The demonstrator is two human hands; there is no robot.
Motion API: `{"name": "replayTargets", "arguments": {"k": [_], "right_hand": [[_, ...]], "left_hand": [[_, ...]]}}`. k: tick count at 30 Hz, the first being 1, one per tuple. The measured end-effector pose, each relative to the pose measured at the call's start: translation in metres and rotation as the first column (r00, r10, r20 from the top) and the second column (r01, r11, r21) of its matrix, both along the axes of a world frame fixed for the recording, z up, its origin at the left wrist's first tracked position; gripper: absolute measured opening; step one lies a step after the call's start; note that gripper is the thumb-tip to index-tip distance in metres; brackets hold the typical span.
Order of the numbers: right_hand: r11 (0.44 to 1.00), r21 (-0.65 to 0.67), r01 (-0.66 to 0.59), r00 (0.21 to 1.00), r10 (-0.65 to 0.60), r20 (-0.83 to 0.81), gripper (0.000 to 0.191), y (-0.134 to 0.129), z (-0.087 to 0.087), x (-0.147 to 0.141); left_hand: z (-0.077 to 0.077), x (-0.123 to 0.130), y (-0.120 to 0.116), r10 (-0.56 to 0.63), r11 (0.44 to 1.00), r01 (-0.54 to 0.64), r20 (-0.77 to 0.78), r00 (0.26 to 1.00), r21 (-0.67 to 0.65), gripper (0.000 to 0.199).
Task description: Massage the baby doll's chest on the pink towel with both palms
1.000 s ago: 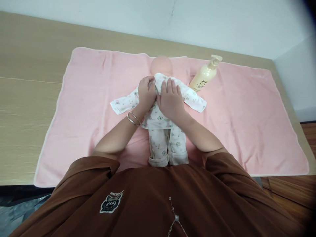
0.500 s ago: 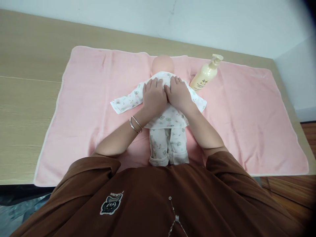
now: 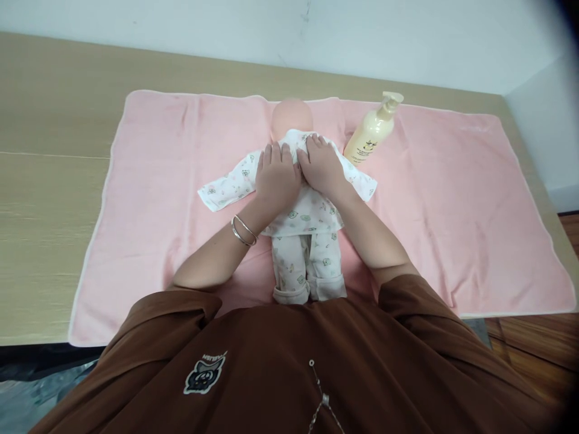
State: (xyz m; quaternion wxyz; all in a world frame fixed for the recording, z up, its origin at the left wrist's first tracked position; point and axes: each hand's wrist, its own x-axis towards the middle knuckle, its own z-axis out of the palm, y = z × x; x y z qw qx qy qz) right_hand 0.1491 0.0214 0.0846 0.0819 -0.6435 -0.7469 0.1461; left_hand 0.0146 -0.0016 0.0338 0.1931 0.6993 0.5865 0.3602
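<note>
A baby doll in a white printed top and matching trousers lies on a pink blanket, its bald head pointing away from me and its sleeves spread. No face shows on it. My left hand rests flat on the left upper part of the top, fingers stretched toward the head. Beside it, my right hand lies flat on the upper right part, its thumb close to the left hand. Neither hand grasps anything. Two silver bangles circle my left wrist.
A cream pump bottle is on the blanket just right of the doll's shoulder. Under the blanket is a wooden table, with a pale wall behind it. Brown wooden floor shows at lower right.
The view has shifted slightly. Both hands stay on the doll's upper body, with the fingers and thumbs a little more spread than before.
</note>
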Motion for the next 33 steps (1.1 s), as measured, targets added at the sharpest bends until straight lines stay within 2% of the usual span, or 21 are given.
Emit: {"name": "replayTargets", "arguments": {"k": [3, 6, 8, 10, 14, 17, 21, 23, 25, 27, 29, 33], "right_hand": [[1.000, 0.014, -0.020, 0.999, 0.019, 0.045, 0.064, -0.018, 0.006, -0.007], [0.993, 0.045, -0.105, 0.990, 0.100, 0.097, 0.061, -0.039, 0.016, -0.011], [0.992, 0.039, -0.122, 0.989, 0.118, 0.086, 0.053, -0.040, 0.019, -0.008], [0.995, 0.021, -0.096, 0.995, 0.096, 0.026, 0.047, -0.028, 0.017, -0.002], [0.998, 0.019, -0.062, 0.998, 0.062, 0.006, 0.052, 0.002, 0.004, 0.009], [0.999, 0.006, -0.046, 0.997, 0.045, 0.068, 0.060, -0.002, 0.005, 0.004], [0.996, 0.034, -0.079, 0.986, 0.073, 0.152, 0.058, -0.038, 0.022, -0.011], [0.993, 0.058, -0.101, 0.979, 0.089, 0.186, 0.050, -0.047, 0.028, -0.012], [0.995, 0.041, -0.087, 0.982, 0.078, 0.174, 0.044, -0.041, 0.027, -0.007], [0.998, 0.019, -0.052, 0.994, 0.050, 0.101, 0.042, -0.026, 0.021, 0.004], [0.999, 0.004, -0.038, 0.999, 0.038, 0.003, 0.045, -0.010, 0.014, 0.014], [0.996, -0.010, -0.089, 0.993, 0.088, -0.081, 0.052, 0.001, 0.010, 0.024]], "left_hand": [[-0.008, -0.012, 0.024, -0.009, 0.999, 0.009, -0.001, 1.000, -0.046, 0.036], [-0.017, -0.020, 0.042, 0.011, 0.996, -0.007, 0.041, 0.999, -0.093, 0.030], [-0.018, -0.017, 0.037, 0.032, 0.998, -0.026, 0.111, 0.993, -0.058, 0.036], [-0.013, -0.009, 0.021, 0.034, 0.999, -0.032, 0.120, 0.992, -0.018, 0.045], [0.003, 0.003, -0.011, -0.054, 0.998, 0.052, -0.046, 0.997, -0.043, 0.059], [0.008, -0.003, -0.005, -0.135, 0.990, 0.129, -0.102, 0.986, -0.059, 0.057], [0.001, -0.017, 0.021, -0.207, 0.978, 0.200, -0.133, 0.969, -0.065, 0.045], [-0.002, -0.018, 0.022, -0.164, 0.985, 0.159, -0.073, 0.984, -0.065, 0.044], [-0.002, -0.012, 0.012, -0.094, 0.994, 0.094, -0.002, 0.996, -0.049, 0.051], [0.004, -0.004, -0.002, -0.059, 0.997, 0.058, -0.014, 0.998, -0.053, 0.062], [0.015, 0.003, -0.014, -0.067, 0.992, 0.054, -0.114, 0.991, -0.115, 0.068], [0.044, 0.002, -0.012, -0.132, 0.962, 0.055, -0.277, 0.952, -0.268, 0.069]]}}
